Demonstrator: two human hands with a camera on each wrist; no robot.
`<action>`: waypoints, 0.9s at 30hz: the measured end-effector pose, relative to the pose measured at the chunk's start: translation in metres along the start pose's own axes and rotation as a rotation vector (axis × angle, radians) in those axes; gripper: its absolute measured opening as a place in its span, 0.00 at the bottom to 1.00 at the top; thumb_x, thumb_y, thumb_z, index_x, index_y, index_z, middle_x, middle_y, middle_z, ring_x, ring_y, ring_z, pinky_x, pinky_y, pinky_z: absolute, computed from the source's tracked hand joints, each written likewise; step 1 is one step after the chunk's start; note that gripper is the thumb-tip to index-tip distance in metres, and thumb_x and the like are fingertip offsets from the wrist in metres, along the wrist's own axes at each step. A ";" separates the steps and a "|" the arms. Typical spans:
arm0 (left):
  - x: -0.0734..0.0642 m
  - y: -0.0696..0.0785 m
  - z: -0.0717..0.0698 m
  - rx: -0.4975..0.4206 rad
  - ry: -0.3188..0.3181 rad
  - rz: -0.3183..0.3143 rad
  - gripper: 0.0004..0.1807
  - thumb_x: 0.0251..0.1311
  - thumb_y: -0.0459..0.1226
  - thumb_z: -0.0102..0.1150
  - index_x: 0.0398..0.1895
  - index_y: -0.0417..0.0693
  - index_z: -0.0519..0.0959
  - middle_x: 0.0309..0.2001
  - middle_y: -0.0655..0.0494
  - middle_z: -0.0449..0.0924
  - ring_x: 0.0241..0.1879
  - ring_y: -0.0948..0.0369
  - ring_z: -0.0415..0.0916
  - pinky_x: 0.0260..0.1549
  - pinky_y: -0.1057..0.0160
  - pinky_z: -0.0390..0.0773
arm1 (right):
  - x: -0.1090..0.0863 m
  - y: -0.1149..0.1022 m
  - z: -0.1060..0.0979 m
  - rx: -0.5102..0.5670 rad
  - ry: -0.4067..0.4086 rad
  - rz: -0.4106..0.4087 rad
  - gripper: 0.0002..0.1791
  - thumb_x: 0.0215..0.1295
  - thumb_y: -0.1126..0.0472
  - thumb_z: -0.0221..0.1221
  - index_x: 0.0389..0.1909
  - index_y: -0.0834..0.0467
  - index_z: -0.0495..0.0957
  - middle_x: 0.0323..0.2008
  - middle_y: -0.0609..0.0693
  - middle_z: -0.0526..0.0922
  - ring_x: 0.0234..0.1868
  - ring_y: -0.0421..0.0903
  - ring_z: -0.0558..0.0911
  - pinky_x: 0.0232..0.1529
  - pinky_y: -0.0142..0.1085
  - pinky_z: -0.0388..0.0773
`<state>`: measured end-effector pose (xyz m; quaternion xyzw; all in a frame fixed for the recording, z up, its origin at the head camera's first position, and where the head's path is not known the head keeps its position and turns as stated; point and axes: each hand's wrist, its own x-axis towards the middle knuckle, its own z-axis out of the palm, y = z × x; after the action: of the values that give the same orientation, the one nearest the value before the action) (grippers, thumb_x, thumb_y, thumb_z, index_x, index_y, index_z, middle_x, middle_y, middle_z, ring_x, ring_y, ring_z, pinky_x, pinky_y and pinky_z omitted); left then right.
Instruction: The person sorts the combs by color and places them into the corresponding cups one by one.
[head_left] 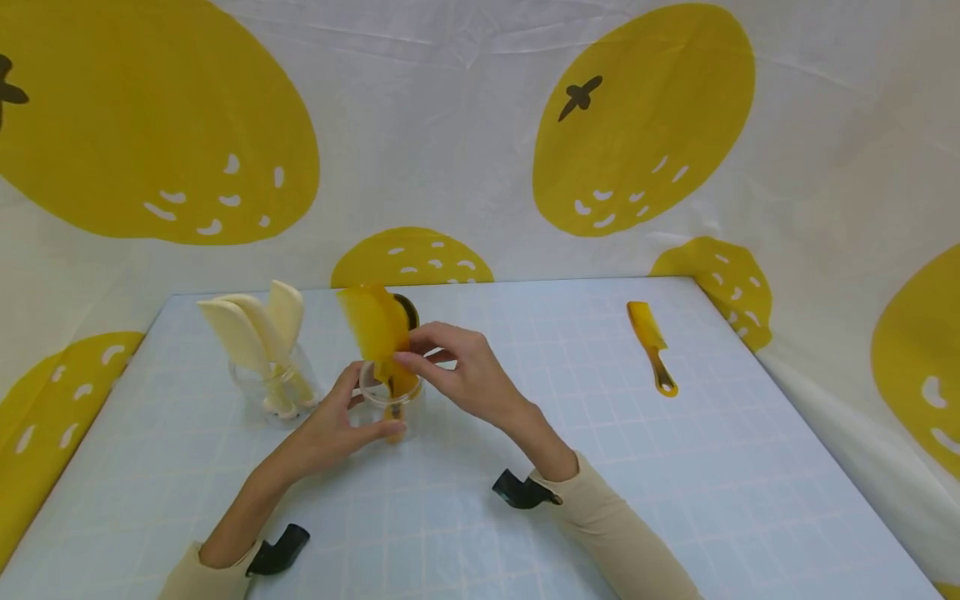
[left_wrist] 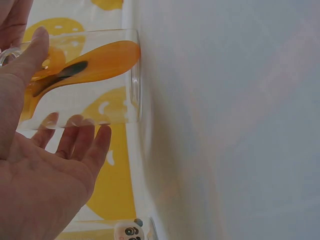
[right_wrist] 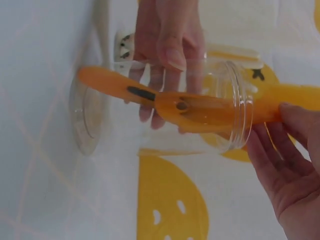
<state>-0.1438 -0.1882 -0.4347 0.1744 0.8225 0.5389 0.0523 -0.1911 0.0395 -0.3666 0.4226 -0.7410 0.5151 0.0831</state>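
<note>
My left hand [head_left: 333, 429] grips a clear jar [right_wrist: 220, 145] around its side, thumb on the near wall and fingers behind. Inside, the orange handle of one comb [left_wrist: 115, 55] reaches down to the base. My right hand [head_left: 472, 375] pinches a second amber comb [right_wrist: 200, 112] just above the rim, its handle partway down in the jar. Above the rim, a wide yellow toothed part [head_left: 375, 325] stands up, and a dark curved edge shows behind it beside my right fingers. The right fingertips [right_wrist: 287, 112] are close to the jar's mouth.
Left of my hands, another clear jar [head_left: 247, 379] holds several cream pieces [head_left: 255, 325] with broad flat ends; a panda face [left_wrist: 131, 230] shows low on one. A single amber comb [head_left: 651, 346] lies at the right on the pale checked table [head_left: 675, 500]. A fruit-patterned curtain [head_left: 435, 167] hangs behind.
</note>
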 end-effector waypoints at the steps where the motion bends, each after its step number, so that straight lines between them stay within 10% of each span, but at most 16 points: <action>1: 0.000 0.000 0.000 0.001 -0.001 -0.009 0.44 0.60 0.43 0.75 0.73 0.49 0.56 0.71 0.48 0.59 0.71 0.46 0.58 0.69 0.30 0.59 | 0.000 0.000 0.000 -0.009 -0.008 0.001 0.11 0.66 0.68 0.67 0.48 0.63 0.83 0.43 0.52 0.87 0.43 0.39 0.85 0.44 0.36 0.87; 27: -0.001 0.002 0.000 0.006 0.004 -0.025 0.44 0.61 0.43 0.74 0.72 0.46 0.56 0.68 0.49 0.63 0.69 0.48 0.61 0.70 0.31 0.58 | 0.000 0.001 -0.004 -0.234 -0.081 -0.029 0.08 0.63 0.65 0.71 0.40 0.62 0.83 0.33 0.49 0.84 0.33 0.41 0.79 0.37 0.25 0.81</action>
<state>-0.1420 -0.1882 -0.4329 0.1631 0.8264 0.5360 0.0569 -0.1933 0.0428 -0.3655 0.4413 -0.7926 0.4063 0.1095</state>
